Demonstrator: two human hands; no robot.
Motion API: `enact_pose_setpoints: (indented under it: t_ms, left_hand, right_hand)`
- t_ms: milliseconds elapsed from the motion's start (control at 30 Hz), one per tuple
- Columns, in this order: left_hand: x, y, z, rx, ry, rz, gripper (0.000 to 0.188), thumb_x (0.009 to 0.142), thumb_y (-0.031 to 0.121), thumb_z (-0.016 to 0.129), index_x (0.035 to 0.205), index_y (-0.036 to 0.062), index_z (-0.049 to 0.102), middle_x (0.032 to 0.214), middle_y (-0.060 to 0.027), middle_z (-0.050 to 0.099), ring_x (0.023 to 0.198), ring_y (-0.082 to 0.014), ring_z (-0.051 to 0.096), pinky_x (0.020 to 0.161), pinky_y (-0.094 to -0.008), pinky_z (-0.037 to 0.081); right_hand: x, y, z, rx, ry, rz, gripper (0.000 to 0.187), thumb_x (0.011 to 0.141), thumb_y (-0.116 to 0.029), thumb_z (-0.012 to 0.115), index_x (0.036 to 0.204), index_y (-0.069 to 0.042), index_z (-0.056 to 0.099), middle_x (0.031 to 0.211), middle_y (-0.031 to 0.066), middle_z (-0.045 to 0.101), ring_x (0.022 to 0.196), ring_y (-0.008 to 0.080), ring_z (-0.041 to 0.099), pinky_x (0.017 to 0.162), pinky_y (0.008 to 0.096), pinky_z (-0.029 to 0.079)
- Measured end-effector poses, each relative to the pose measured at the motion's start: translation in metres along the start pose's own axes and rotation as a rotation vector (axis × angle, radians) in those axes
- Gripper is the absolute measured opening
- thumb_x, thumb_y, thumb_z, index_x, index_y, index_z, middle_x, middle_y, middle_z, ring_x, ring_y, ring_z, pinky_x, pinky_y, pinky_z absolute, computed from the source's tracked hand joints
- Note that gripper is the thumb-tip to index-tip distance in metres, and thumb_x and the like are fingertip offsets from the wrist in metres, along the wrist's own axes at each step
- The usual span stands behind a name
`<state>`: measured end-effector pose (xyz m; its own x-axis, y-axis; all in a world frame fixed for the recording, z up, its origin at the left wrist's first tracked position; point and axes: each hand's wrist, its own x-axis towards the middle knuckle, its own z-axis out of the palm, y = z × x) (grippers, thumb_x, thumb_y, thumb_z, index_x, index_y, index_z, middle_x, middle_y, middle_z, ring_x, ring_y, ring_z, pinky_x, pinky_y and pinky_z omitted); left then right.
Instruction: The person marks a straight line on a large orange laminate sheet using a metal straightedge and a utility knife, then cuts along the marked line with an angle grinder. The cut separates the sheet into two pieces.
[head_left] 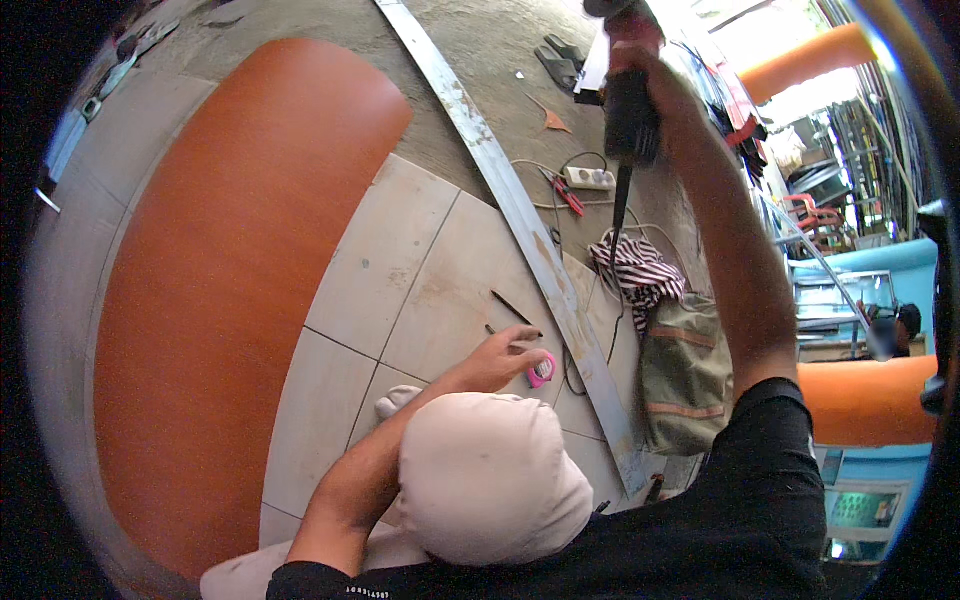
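Note:
My right hand [645,65], raised at the top, grips a red and black corded power tool [632,120]. Its cord hangs from the black end, and its head is cut off by the upper edge. Low over the tiles, my left hand [500,360] has its fingers apart, beside a pink tape measure [541,369]. A thin dark stick [511,308] lies just above the fingers. Another short dark stick pokes out behind this hand; whether the fingers touch it is unclear. A long grey metal bar [500,170] runs diagonally past the hand. My bent knee [485,475] hides part of the floor.
A large curved orange-brown panel [230,260] fills the left. Right of the bar lie red-handled pliers [568,196], a white power strip [590,178], a striped cloth [640,268] and a green bag [685,375]. Dark sandals [560,62] lie farther off. Another person [895,330] appears at right.

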<state>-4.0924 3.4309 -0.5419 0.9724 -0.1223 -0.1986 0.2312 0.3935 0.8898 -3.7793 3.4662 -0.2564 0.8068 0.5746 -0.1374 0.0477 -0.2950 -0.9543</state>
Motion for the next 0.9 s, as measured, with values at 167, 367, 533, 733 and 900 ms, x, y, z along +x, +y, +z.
enact_pose_setpoints:
  t_ms: [167,367,533,733,900]
  left_hand:
    - [0.065,0.076,0.019,0.114,0.073,0.159,0.08,0.094,0.046,0.074,0.144,-0.0068,0.042,0.132,-0.0259,0.062,0.108,-0.0313,0.069,0.082,-0.0401,0.057]
    - [0.108,0.125,0.013,0.319,0.268,0.287,0.048,0.102,0.041,0.061,0.113,-0.0057,0.059,0.097,-0.0208,0.071,0.083,-0.0253,0.072,0.07,-0.0413,0.058]
    - [0.091,0.174,-0.008,0.039,0.618,0.72,0.035,0.108,0.031,0.05,0.106,-0.0015,0.063,0.085,-0.0156,0.073,0.062,-0.0233,0.068,0.065,-0.0391,0.058]
    - [0.018,0.254,0.002,0.228,0.903,1.534,0.033,0.11,0.031,0.046,0.112,0.0021,0.063,0.099,-0.0133,0.073,0.086,-0.0188,0.07,0.08,-0.0336,0.056]
    - [0.008,0.2,-0.015,-1.025,0.007,0.933,0.046,0.111,0.035,0.036,0.114,-0.0022,0.064,0.099,-0.017,0.072,0.098,-0.0332,0.07,0.093,-0.0477,0.053]
  right_hand:
    - [0.058,-0.062,0.029,0.122,0.006,-0.229,0.057,0.085,-0.034,0.073,0.126,-0.001,0.051,0.084,0.0149,0.069,0.071,0.0274,0.072,0.063,0.0402,0.063]
    - [0.065,-0.086,0.064,0.178,-0.068,-0.271,0.046,0.088,-0.031,0.069,0.121,-0.005,0.05,0.081,0.0165,0.064,0.072,0.0338,0.071,0.068,0.0476,0.062]
    - [0.078,-0.093,0.071,0.216,-0.084,-0.236,0.04,0.087,-0.026,0.066,0.121,-0.016,0.048,0.095,0.0151,0.058,0.075,0.0361,0.069,0.068,0.0505,0.062]
    - [0.094,-0.049,0.105,0.213,-0.133,-0.26,0.027,0.09,-0.022,0.062,0.115,-0.018,0.052,0.099,0.0094,0.054,0.074,0.0288,0.067,0.062,0.0416,0.061]
    - [0.112,-0.008,0.124,0.264,-0.145,-0.043,0.03,0.089,-0.027,0.066,0.11,-0.01,0.055,0.084,0.0105,0.059,0.068,0.0271,0.067,0.061,0.041,0.06]
